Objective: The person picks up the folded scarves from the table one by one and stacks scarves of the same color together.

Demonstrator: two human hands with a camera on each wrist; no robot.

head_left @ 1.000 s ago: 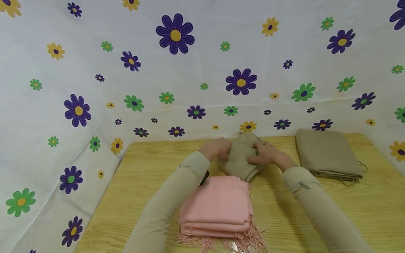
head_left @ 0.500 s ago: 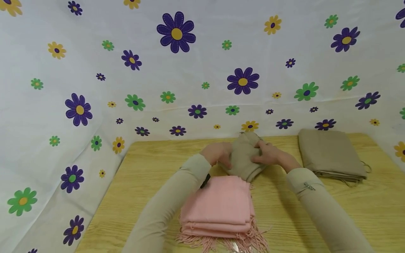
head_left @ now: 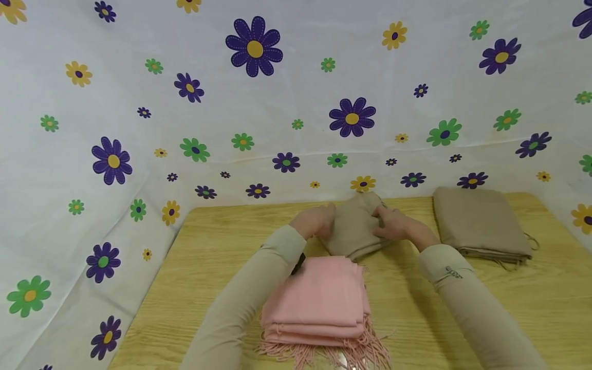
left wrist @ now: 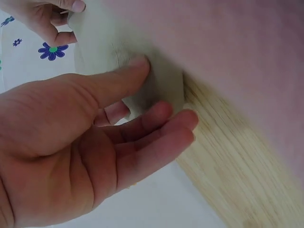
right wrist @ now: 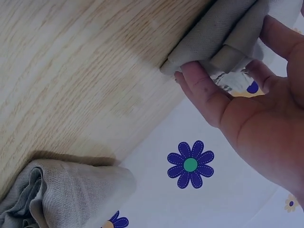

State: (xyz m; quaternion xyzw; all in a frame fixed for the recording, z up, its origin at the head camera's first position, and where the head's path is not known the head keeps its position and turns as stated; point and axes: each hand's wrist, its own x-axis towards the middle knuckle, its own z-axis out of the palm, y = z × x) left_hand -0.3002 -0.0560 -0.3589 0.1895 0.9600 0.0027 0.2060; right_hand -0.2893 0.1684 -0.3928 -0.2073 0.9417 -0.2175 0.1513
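Observation:
A khaki scarf, folded into a small bundle, lies near the table's back edge in the head view. My left hand holds its left side. In the left wrist view the thumb lies on the cloth with a fingertip behind it, while the other fingers are loosely bent off it. At the scarf's right side my right hand grips the folded layers. The right wrist view has its fingers against the layered edge. A folded pink scarf with fringe lies nearer me, beneath my left forearm.
Another folded khaki scarf, with loose fringe strands, lies at the back right of the wooden table. A white flower-print cloth hangs behind the table and along its sides.
The near edge of the held khaki scarf has swung, and its front corner sits slightly farther left. My left fingers have drawn back toward its left edge. The pink scarf stays put.

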